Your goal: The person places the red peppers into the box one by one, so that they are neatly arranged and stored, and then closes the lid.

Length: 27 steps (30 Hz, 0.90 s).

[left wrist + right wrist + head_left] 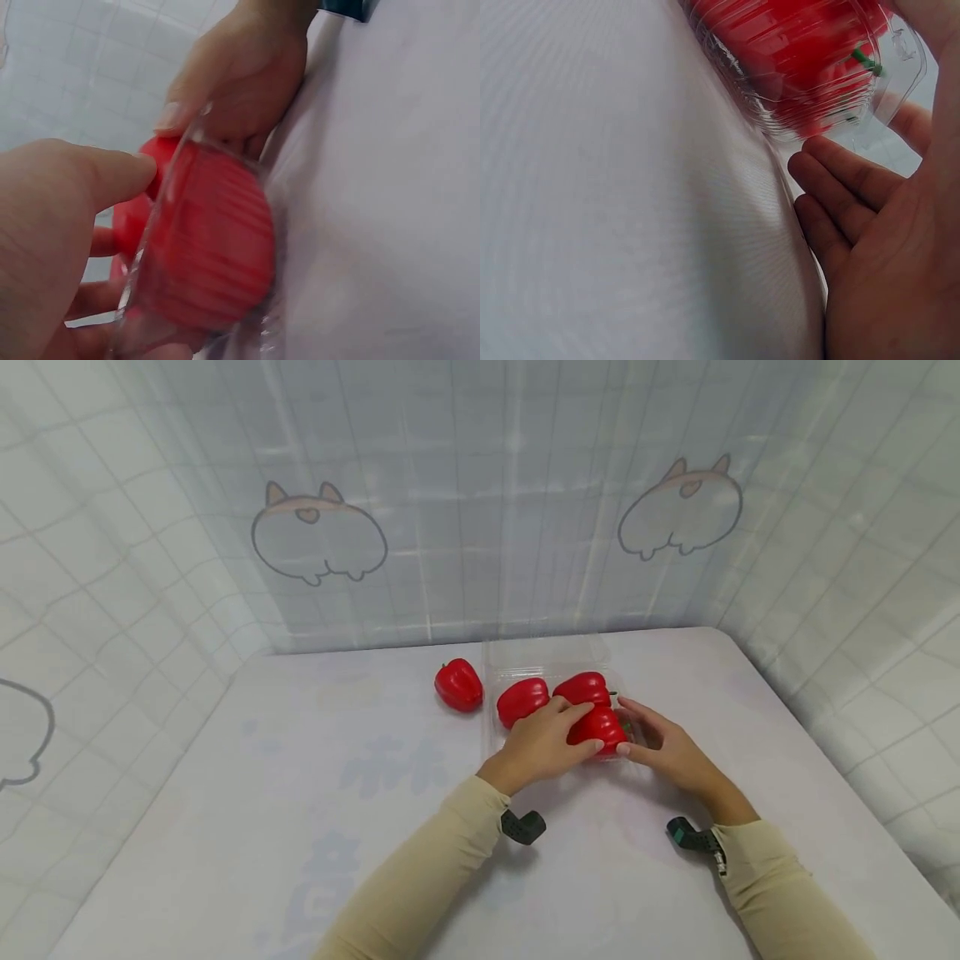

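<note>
The left hand [543,741] is grasping a rounded red pepper [602,727]; opposite, the relaxed right hand [672,758] is touching a clear-plastic box [781,124].

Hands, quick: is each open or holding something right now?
Left hand: holding the nearest red pepper.
Right hand: open, at the right end of the clear container.

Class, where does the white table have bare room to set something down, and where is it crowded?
Bare: the white table between the left tile-patterned wall and the lone red bell pepper; also between the right hand and right wall. Crowded: the clear plastic box, with three red bell peppers and the left hand.
</note>
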{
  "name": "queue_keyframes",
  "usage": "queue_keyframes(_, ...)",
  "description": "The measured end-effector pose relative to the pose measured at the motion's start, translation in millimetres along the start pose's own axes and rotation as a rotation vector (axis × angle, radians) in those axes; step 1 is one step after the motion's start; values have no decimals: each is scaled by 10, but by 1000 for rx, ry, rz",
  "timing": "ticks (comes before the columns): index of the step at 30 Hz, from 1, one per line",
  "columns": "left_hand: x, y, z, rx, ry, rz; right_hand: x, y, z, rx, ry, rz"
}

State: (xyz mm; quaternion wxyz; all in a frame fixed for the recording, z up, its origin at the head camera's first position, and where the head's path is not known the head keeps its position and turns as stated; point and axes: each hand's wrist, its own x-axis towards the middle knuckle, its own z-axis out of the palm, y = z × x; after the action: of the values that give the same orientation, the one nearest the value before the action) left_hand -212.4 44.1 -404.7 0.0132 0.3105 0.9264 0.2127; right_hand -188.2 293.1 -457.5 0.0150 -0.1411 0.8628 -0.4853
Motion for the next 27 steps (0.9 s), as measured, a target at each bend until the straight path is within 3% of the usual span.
queue_keyframes(6, -93, -165, -155, -133, -4, 45, -4, 1, 41, 18, 3, 9)
queue_keyframes(12, -153, -384, -360, -216, 40, 68, 1, 4, 13, 22, 12, 10)
queue_keyframes(21, -238, -792, -555, -388, 210, -49, 6, 14, 13, 22, 13, 14)
queue_keyframes(27, -251, -1073, -677, -389, 300, -105, 1, 16, 12, 29, 15, 11)
